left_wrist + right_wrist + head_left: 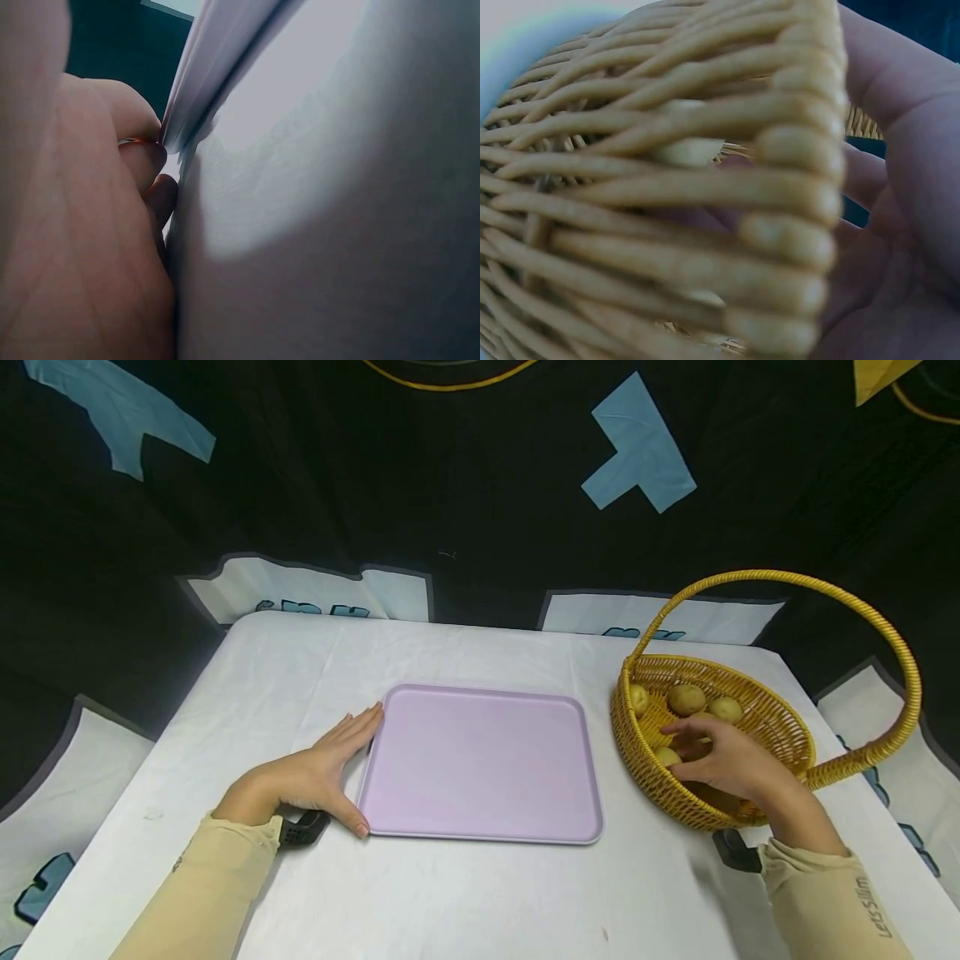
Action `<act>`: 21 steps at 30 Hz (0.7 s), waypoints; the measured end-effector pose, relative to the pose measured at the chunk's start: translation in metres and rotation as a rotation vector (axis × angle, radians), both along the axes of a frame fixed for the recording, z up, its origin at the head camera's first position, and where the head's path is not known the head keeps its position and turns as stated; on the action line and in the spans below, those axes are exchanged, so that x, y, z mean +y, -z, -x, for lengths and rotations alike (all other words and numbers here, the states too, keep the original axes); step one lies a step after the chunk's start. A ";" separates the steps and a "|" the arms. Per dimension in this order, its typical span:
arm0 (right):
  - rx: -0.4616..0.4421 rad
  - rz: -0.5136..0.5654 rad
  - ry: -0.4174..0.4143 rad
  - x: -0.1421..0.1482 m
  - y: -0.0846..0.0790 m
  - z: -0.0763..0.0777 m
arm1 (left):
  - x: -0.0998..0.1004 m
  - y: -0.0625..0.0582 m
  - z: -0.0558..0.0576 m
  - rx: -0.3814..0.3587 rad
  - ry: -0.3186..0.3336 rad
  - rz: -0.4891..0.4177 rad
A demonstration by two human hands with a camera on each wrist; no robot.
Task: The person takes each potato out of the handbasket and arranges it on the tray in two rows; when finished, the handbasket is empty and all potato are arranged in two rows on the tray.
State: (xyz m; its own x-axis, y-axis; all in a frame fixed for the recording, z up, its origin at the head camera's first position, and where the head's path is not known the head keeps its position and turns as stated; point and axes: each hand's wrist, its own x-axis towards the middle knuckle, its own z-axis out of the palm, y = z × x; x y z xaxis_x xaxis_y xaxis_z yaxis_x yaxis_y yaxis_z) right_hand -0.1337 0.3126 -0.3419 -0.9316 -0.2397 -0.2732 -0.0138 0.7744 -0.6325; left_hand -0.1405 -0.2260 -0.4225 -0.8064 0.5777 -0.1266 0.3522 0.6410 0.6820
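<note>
A lilac rectangular tray [480, 768] lies flat on the white-covered table. My left hand [322, 772] rests at its left edge, with fingers extended and the thumb near the front left corner. In the left wrist view, the fingertips meet the tray's rim [217, 60]. To the right stands a yellow wicker basket [633, 747] holding several potatoes [686, 699]. Inside it reaches my right hand [727, 756], thumb and fingers spread apart near a potato [666, 757]. Woven strands of the basket [667, 187] hide most of those fingertips in the right wrist view.
The basket's tall arched handle [780, 577] rises above and right of my right forearm. White cloth [465, 902] covers the table. Behind its far edge hangs a black backdrop [450, 510] with blue patches.
</note>
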 end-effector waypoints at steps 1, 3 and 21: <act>-0.006 0.002 -0.008 0.000 0.000 0.001 | 0.000 0.000 0.000 -0.001 0.000 0.000; -0.004 0.007 -0.029 -0.002 0.001 0.002 | 0.000 0.000 0.000 -0.003 0.000 0.001; 0.034 -0.049 -0.056 -0.007 0.013 0.009 | 0.000 0.001 0.000 -0.001 0.001 0.000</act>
State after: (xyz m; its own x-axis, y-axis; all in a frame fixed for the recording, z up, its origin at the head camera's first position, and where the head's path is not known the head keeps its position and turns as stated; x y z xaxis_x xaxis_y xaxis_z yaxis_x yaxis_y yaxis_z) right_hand -0.1430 0.3052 -0.3551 -0.9261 -0.2786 -0.2545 -0.0783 0.8017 -0.5926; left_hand -0.1401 -0.2262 -0.4235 -0.8054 0.5789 -0.1272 0.3526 0.6405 0.6822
